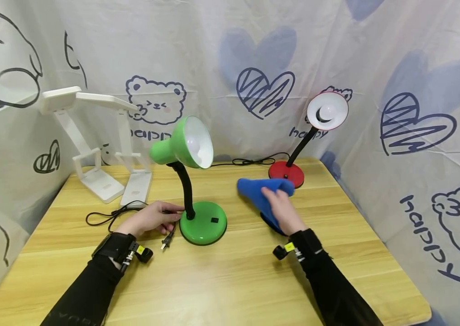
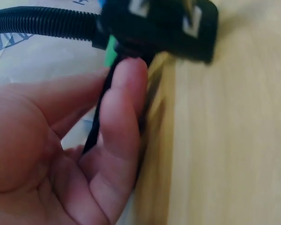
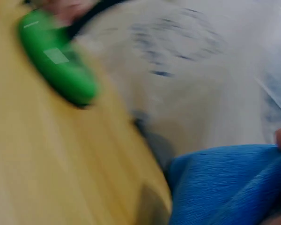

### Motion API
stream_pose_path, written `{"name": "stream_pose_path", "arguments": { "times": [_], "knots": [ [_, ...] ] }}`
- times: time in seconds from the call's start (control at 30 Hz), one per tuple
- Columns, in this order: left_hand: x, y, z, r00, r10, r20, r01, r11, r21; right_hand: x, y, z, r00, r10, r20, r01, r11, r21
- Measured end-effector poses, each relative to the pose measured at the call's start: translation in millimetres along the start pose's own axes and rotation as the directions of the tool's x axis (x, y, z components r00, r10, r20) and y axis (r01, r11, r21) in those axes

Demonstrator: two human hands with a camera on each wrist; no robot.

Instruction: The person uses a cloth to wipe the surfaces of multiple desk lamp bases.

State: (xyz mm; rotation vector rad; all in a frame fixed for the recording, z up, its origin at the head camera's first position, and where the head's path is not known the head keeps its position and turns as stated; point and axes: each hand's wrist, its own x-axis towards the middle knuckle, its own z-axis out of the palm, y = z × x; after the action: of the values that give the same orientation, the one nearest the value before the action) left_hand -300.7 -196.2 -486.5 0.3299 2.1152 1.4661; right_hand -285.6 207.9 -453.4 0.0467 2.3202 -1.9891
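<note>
My left hand [image 1: 158, 217] is at the left edge of the round green base of a green desk lamp [image 1: 203, 224]. Its fingers are curled round the lamp's black power cord [image 2: 92, 133], with the two-pin plug [image 1: 166, 242] hanging out below the fingers. The lamp stands upright on its black gooseneck [image 1: 188, 190], its shade turned to the right. To the right of this lamp, my right hand [image 1: 283, 208] grips a blue cloth [image 1: 260, 188], which is folded over and droops beneath the fingers. The cloth overlaps the front of the red lamp's base in the head view.
A red desk lamp [image 1: 280, 170] stands at the back right, its cord [image 1: 250, 161] along the back edge. Two white folding lamps [image 1: 103, 183] stand at the back left, near a loop of black cord [image 1: 99, 219]. Patterned curtains [image 1: 213, 59] enclose the wooden table [image 1: 213, 290].
</note>
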Motion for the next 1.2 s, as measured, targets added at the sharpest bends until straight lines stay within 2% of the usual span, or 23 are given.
{"name": "stream_pose_path", "arguments": {
  "times": [0.03,0.1,0.17,0.23,0.33,0.43,0.5,0.63,0.7,0.77,0.83,0.9,1.03,1.13,1.2],
  "knots": [
    [0.5,-0.3,-0.1,1.0,0.01,0.006,-0.01,1.0,0.017,0,0,11.6,0.999,-0.01,0.052,0.014,0.996,-0.089],
    [1.6,-0.7,-0.2,0.999,0.034,0.014,-0.035,0.997,0.063,-1,1,32.7,0.987,-0.032,0.155,0.069,0.968,-0.241],
    [2.1,-0.6,-0.1,0.997,0.064,0.03,-0.068,0.991,0.119,-4,2,51.0,0.967,-0.055,0.25,0.147,0.917,-0.371],
    [2.3,-0.3,-0.2,0.995,0.085,0.045,-0.091,0.983,0.161,-7,4,66.0,0.942,-0.064,0.33,0.224,0.852,-0.473],
    [2.2,1.0,0.0,0.993,0.104,0.059,-0.114,0.973,0.199,-11,5,81.8,0.91,-0.064,0.409,0.307,0.767,-0.564],
    [2.9,3.0,0.9,0.993,0.111,0.049,-0.12,0.96,0.252,-10,5,91.5,0.89,-0.066,0.451,0.353,0.727,-0.589],
    [3.8,4.2,1.7,0.991,0.126,0.036,-0.131,0.939,0.318,-6,4,97.0,0.877,-0.07,0.476,0.384,0.697,-0.606],
    [4.6,5.8,3.4,0.987,0.16,0.009,-0.149,0.888,0.436,5,1,109.9,0.837,-0.073,0.542,0.477,0.582,-0.659],
    [4.7,5.9,3.9,0.986,0.167,0.001,-0.149,0.88,0.451,12,0,117.0,0.817,-0.075,0.572,0.521,0.521,-0.676],
    [4.7,5.7,3.9,0.985,0.17,-0.001,-0.151,0.878,0.455,18,-1,123.2,0.802,-0.076,0.592,0.55,0.48,-0.684],
    [5.0,5.2,4.0,0.987,0.16,-0.014,-0.136,0.881,0.453,22,-1,127.1,0.793,-0.083,0.603,0.568,0.458,-0.684],
    [4.9,5.4,4.3,0.988,0.152,-0.024,-0.124,0.88,0.458,23,1,128.1,0.792,-0.087,0.604,0.572,0.45,-0.686],
    [4.0,6.1,6.7,0.992,0.119,-0.047,-0.085,0.888,0.452,12,5,124.1,0.793,-0.104,0.6,0.58,0.428,-0.693],
    [2.5,6.2,7.8,0.992,0.109,-0.057,-0.072,0.892,0.446,-4,5,120.7,0.773,-0.129,0.622,0.616,0.388,-0.685],
    [1.2,6.4,7.9,0.992,0.111,-0.062,-0.072,0.892,0.446,-16,4,118.8,0.754,-0.147,0.64,0.645,0.35,-0.679]
  ]
}}
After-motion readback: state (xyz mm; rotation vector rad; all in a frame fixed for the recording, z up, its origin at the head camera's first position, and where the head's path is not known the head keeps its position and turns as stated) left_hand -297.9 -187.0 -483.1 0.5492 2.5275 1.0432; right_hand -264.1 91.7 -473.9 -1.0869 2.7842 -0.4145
